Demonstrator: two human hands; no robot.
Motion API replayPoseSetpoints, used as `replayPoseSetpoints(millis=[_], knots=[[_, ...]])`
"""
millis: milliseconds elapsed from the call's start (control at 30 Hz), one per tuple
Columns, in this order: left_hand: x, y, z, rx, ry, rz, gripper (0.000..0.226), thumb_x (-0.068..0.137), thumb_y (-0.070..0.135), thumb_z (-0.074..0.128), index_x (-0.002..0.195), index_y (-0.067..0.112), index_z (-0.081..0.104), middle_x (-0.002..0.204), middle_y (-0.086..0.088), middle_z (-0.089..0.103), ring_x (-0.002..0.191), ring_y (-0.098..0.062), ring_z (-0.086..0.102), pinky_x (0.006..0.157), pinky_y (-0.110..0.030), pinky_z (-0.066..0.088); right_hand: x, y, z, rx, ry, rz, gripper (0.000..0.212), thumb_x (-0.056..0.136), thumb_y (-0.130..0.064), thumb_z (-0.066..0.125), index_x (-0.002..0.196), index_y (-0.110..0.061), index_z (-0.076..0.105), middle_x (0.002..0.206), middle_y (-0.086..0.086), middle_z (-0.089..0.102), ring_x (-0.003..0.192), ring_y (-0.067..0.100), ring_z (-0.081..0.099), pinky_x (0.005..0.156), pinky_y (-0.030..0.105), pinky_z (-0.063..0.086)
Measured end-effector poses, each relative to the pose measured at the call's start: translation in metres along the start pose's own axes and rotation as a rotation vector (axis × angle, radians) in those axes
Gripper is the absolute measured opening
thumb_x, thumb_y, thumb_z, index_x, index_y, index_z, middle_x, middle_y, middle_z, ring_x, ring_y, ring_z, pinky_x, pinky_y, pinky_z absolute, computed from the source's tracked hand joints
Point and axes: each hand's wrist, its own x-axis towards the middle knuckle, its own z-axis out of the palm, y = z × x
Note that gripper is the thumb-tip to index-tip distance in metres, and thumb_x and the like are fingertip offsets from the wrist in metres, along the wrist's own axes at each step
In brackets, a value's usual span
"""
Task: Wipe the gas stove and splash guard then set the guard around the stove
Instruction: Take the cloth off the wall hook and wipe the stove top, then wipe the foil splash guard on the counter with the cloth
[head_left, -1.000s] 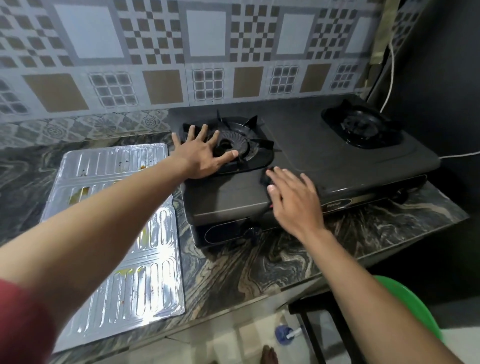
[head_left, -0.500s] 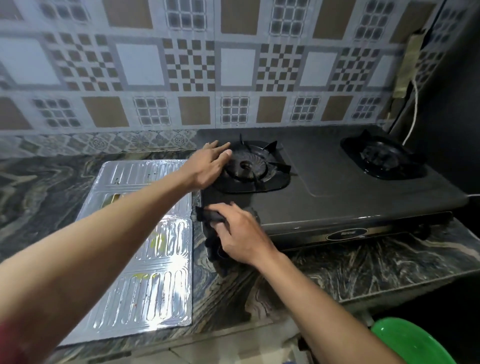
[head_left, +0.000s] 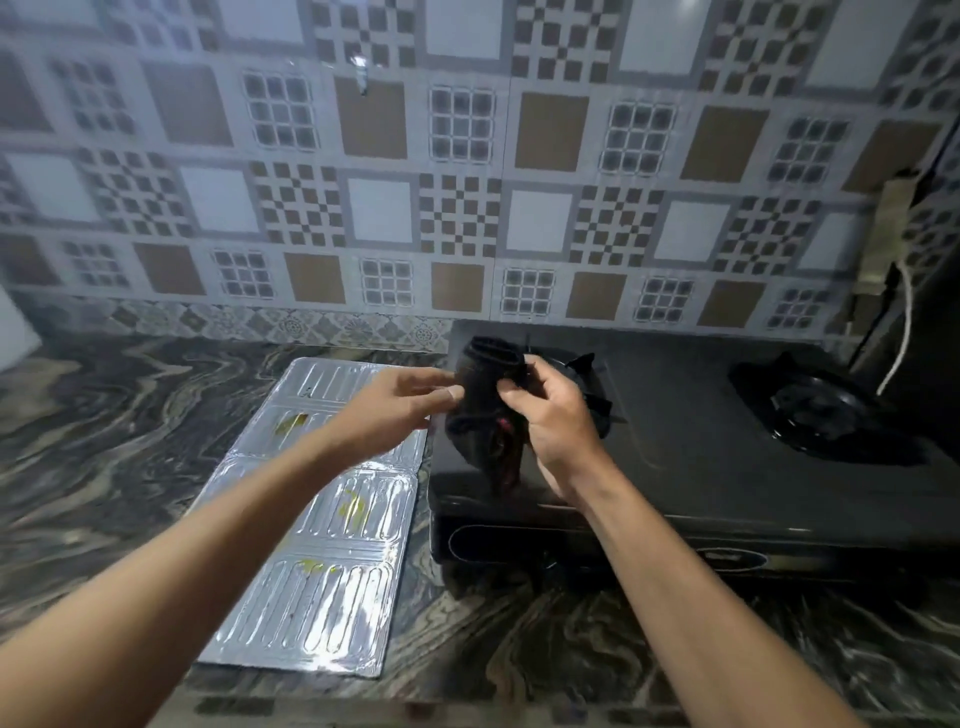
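A black two-burner gas stove (head_left: 701, 457) stands on the marbled counter at the right. Left of it the silver foil splash guard (head_left: 322, 545) lies flat, with yellow stains on its panels. A dark cloth (head_left: 480, 405) hangs in the air above the stove's left burner. My right hand (head_left: 550, 415) pinches its right edge. At the cloth's left edge my left hand (head_left: 400, 410) touches it with thumb and fingertips. The left burner is mostly hidden behind the cloth and my hands.
The right burner (head_left: 826, 415) sits near the dark side wall. A white cord (head_left: 904, 332) hangs down the right corner. A patterned tile wall (head_left: 467, 182) rises right behind the stove. The marbled counter (head_left: 130, 441) stretches left of the guard.
Both hands left the stove top. My right hand picked the dark cloth up from the stove's front left corner, and my left hand came over to meet it in the air.
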Motion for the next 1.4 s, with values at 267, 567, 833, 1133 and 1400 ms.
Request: replayPoseSetpoints(millis=[267,567,833,1133,1400], knots=[[-0.012,0.023,0.001,0.094,0.204,0.078,0.030,0.098,0.028,0.060,0.097,-0.002,0.064,0.084,-0.021,0.068,0.078,-0.016,0.059,0.075,-0.036,0.047,0.009,-0.031,-0.005,-0.189,-0.224,0.020,0.023,0.091,-0.034,0.069,0.108,-0.018,0.070,0.109,0.008,0.074,0.106,0.027,0.069,0.098,0.050,0.052],[-0.043,0.032,-0.037,-0.004,0.212,0.037,0.016,0.092,0.008,0.066,0.107,0.013,0.065,0.085,0.002,0.071,0.082,-0.011,0.066,0.073,-0.023,0.052,0.031,-0.043,0.031,-0.340,-0.291,-0.101,0.017,0.094,-0.012,0.066,0.110,-0.014,0.064,0.104,0.008,0.071,0.095,0.016,0.068,0.090,0.050,0.055],[-0.062,-0.003,-0.107,-0.159,0.236,-0.035,0.039,0.075,0.006,0.074,0.111,0.018,0.063,0.109,-0.003,0.071,0.094,-0.017,0.066,0.078,-0.035,0.056,0.053,-0.017,0.087,-0.376,-0.424,-0.127,0.037,0.095,-0.006,0.059,0.125,-0.025,0.063,0.118,-0.005,0.063,0.106,0.009,0.061,0.089,0.034,0.056],[-0.022,-0.062,-0.209,-0.026,0.195,-0.105,0.033,0.085,-0.002,0.069,0.115,0.012,0.068,0.115,0.001,0.073,0.098,-0.013,0.068,0.076,-0.029,0.057,0.108,0.055,0.158,-0.312,-0.272,0.030,0.033,0.091,0.000,0.063,0.118,-0.019,0.066,0.110,-0.004,0.062,0.098,0.016,0.064,0.074,0.036,0.061],[0.052,-0.148,-0.250,0.040,0.125,-0.204,0.028,0.083,-0.009,0.071,0.099,0.014,0.072,0.101,-0.006,0.072,0.078,-0.010,0.065,0.061,-0.022,0.054,0.140,0.164,0.199,-0.337,0.141,0.139,0.036,0.090,0.001,0.061,0.110,-0.029,0.064,0.105,-0.001,0.064,0.075,0.003,0.064,0.054,0.024,0.054]])
